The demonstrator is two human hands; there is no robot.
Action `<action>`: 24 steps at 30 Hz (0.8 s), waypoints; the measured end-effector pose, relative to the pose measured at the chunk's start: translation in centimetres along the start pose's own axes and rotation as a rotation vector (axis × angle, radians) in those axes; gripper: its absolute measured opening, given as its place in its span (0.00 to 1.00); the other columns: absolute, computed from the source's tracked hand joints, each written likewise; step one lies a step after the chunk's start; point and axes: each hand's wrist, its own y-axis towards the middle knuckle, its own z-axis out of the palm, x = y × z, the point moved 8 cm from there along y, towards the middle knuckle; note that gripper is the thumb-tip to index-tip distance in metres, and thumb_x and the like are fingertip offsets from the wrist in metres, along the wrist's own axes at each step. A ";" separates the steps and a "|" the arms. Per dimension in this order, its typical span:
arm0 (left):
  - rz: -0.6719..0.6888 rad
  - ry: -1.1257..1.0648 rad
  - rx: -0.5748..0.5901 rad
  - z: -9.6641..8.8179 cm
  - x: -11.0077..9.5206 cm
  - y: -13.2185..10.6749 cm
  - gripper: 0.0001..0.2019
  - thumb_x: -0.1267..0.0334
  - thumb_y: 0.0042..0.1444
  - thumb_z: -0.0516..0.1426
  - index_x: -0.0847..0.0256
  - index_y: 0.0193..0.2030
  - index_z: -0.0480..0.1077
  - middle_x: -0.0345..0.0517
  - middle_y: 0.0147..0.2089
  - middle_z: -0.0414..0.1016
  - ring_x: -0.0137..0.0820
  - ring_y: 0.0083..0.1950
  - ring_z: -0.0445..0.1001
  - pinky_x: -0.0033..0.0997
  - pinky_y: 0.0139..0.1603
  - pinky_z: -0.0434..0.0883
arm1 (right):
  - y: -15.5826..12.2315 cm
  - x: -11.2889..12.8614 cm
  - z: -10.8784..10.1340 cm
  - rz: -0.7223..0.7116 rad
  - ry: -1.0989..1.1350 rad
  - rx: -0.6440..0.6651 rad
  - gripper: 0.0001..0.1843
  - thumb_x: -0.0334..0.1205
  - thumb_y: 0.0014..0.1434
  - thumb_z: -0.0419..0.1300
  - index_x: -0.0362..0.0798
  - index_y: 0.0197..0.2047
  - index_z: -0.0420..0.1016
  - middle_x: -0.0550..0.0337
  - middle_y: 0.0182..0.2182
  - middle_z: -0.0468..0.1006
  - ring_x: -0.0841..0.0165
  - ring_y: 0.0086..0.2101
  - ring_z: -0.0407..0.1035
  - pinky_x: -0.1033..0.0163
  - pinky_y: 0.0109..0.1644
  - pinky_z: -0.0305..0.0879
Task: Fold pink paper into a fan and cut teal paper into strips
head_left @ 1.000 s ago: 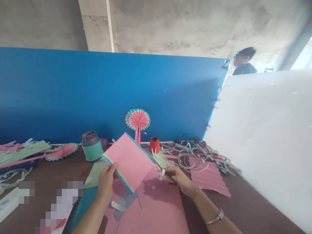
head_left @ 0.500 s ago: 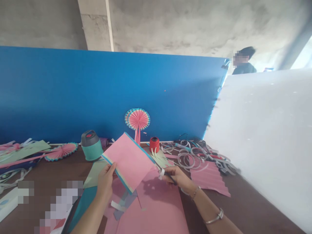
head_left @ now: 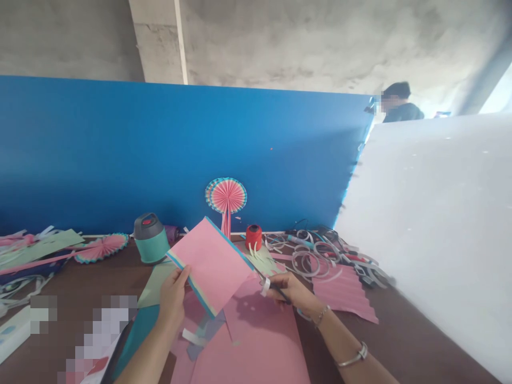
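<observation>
A pink paper sheet (head_left: pixel 218 264) with blue and pale yellow bands along two edges is held up at a tilt above the table. My left hand (head_left: pixel 174 290) pinches its left edge, thumb on top. In my right hand (head_left: pixel 290 290) are scissors (head_left: pixel 276 288) with dark handles and white wrapping, fingers closed round them. Their blades meet the sheet's right corner; whether they are apart I cannot tell. Beneath lie large pink paper (head_left: pixel 256 346) and small grey-blue scraps (head_left: pixel 202 336), one with a white strip (head_left: pixel 193 338).
A pleated paper fan (head_left: pixel 226 196) leans on the blue partition (head_left: pixel 120 149). Nearby stand a teal container (head_left: pixel 152 242) and a red thread spool (head_left: pixel 253 237). White coils (head_left: pixel 308 261) and pleated pink paper (head_left: pixel 344 293) lie right; another fan (head_left: pixel 104 248) lies left. Beyond the white panel is a person (head_left: pixel 402 106).
My hands, the sheet and the scissors stay almost where they were. The person behind the white panel has shifted their head slightly.
</observation>
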 end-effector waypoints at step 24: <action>-0.171 0.036 0.239 1.7 -0.4 -0.2 0.19 0.50 0.35 0.64 0.63 0.29 0.70 0.39 0.23 0.73 0.32 0.26 0.71 0.29 0.29 0.66 | -3.6 -1.1 2.9 0.335 0.080 0.658 0.18 0.43 0.42 0.69 0.38 0.34 0.78 0.61 0.21 0.74 0.80 0.16 0.64 0.78 0.18 0.62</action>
